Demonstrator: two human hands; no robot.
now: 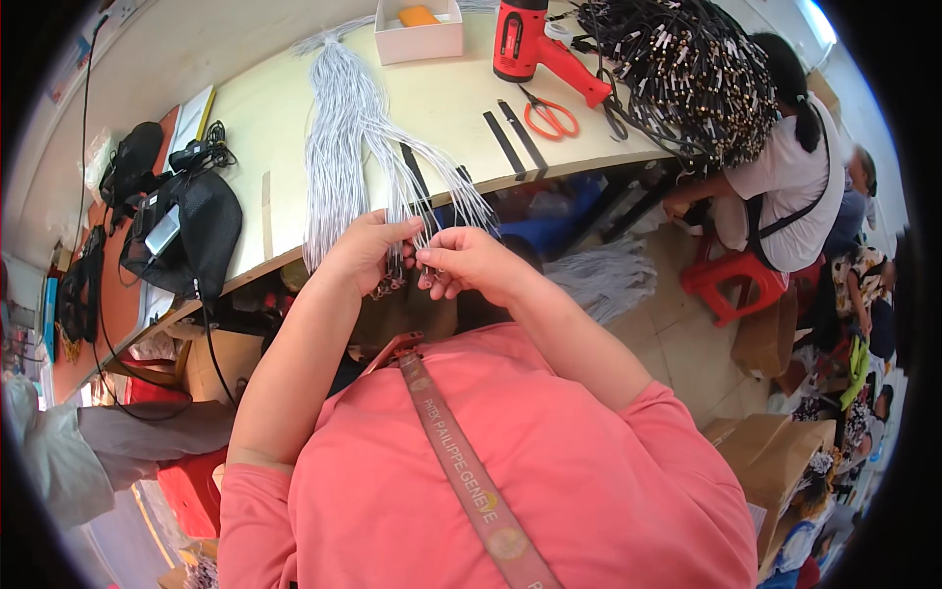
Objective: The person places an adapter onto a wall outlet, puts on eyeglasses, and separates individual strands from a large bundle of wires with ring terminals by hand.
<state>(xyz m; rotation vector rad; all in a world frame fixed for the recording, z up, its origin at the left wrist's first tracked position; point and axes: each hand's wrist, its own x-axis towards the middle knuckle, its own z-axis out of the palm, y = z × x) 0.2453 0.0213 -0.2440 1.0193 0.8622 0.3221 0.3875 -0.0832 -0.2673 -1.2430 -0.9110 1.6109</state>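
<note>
The bundle of pale grey cords (345,128) lies across the worktop (265,118) with its ends hanging over the near edge, so the left hand (368,250) and right hand (469,263), close together, can pinch single cord ends there.

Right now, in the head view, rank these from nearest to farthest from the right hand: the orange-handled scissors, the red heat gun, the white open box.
From the right hand:
1. Orange-handled scissors, on the table, up and to the right.
2. Red heat gun, farther back on the table, beyond the scissors.
3. White open box, at the table's far edge, slightly left; close to the heat gun's distance, but seemingly farthest.
</note>
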